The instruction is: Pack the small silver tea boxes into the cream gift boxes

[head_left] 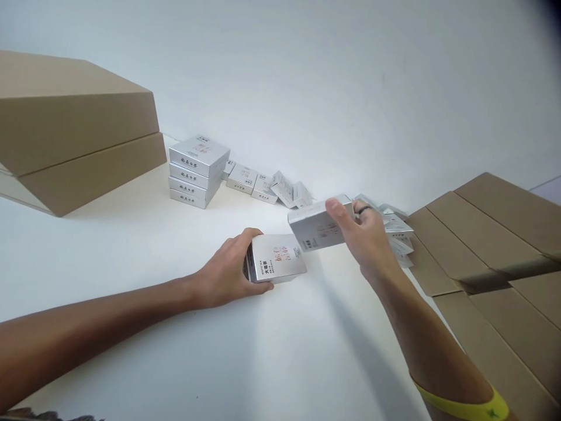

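Observation:
My left hand (234,266) is closed around the left end of a silver tea box (280,257) on the white table, thumb along the near side and fingers at the far side. Orange and black lettering shows on its top, with "WHITE TEA" in small print. A second silver tea box (313,231) is tilted in my right hand (362,228), held up just beyond and to the right of the first. My right thumb presses on its upper edge; the other fingers are mostly hidden behind it. Whether the two boxes touch is hard to tell.
Silver boxes stand in a neat stack (195,169) at the back left. A row of smaller-looking silver boxes (243,177) runs along the wall, and more lie in a loose pile (398,231) at right. Brown cartons (87,128) stand left, others (477,245) right.

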Motion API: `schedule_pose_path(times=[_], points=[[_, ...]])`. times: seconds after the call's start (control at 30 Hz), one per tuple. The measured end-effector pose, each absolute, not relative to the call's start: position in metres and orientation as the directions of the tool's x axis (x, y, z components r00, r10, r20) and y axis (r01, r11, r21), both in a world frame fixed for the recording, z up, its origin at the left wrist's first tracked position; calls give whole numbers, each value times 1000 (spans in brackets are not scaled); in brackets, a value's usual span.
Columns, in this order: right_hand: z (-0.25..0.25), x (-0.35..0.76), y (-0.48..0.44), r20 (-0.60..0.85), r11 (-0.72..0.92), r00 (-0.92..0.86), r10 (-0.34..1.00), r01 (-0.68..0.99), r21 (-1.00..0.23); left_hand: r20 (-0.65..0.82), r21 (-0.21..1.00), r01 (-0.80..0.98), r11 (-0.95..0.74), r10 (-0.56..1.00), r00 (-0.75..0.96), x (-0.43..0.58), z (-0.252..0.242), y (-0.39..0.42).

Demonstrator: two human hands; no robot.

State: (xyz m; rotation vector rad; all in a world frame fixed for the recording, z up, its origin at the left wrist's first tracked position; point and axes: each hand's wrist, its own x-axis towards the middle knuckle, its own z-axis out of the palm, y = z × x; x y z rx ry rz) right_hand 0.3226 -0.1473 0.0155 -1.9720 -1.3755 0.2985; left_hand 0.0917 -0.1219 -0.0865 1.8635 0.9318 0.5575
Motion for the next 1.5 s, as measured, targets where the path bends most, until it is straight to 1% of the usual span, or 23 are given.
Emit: schedule_pose_path(times=[0.07,0.1,0.13,0.2,0.3,0.4,0.5,0.57,0.63,0.73,0.83,0.9,0.93,1.0,1.07,1.13,1.27,1.33,1.4,1.5], points=[[16,318,-143,-129,-358,379,916,633,-686,-10,899,355,-258,797,604,91,-88,-121],[15,317,-141,-260,-419,336,905,604,-677,-10,900,353,-255,799,601,91,-89,-121],[12,318,-140,-355,-452,281,892,599,-661,-10,900,355,-253,802,597,91,-89,-121],[5,319,-139,-452,-475,208,867,616,-628,-9,896,361,-257,803,596,91,-88,-121],[-2,319,-144,-503,-476,174,847,673,-567,-8,902,351,-251,804,595,92,-90,-122],[-4,312,-153,-475,-429,162,865,730,-532,25,936,271,-226,808,588,92,-93,-122],[-2,304,-158,-378,-351,157,913,773,-528,72,972,135,-194,786,614,92,-92,-122],[-2,302,-157,-328,-298,128,936,785,-543,94,982,72,-177,777,623,92,-90,-122],[-4,303,-154,-311,-262,91,946,780,-569,105,987,28,-156,778,620,92,-89,-122],[-9,308,-150,-273,-203,35,961,762,-615,106,992,-8,-127,786,610,93,-93,-121],[-14,318,-144,-223,-108,-61,973,733,-671,188,975,-17,-222,780,597,94,-100,-120],[-16,330,-132,-166,-58,-81,983,718,-694,231,963,-31,-268,761,606,94,-102,-119],[-18,338,-124,-122,-44,-57,991,718,-694,226,964,-33,-262,753,617,93,-102,-119],[-25,355,-101,-9,-46,54,998,741,-670,170,976,-11,-216,735,657,90,-98,-120],[-35,369,-77,92,-83,179,979,774,-627,109,984,30,-178,715,691,87,-91,-122],[-48,375,-55,138,-147,280,950,791,-594,85,987,37,-157,703,707,86,-84,-125],[-71,366,-25,91,-339,479,873,730,-594,116,988,-15,-152,683,721,86,-79,-128],[-75,359,-19,70,-411,564,823,676,-612,100,989,3,-149,671,734,86,-78,-128],[-75,357,-21,57,-446,615,787,630,-636,48,994,32,-109,652,757,86,-76,-129],[-68,365,-37,40,-446,640,767,577,-684,-11,996,69,-64,654,756,85,-71,-129]])
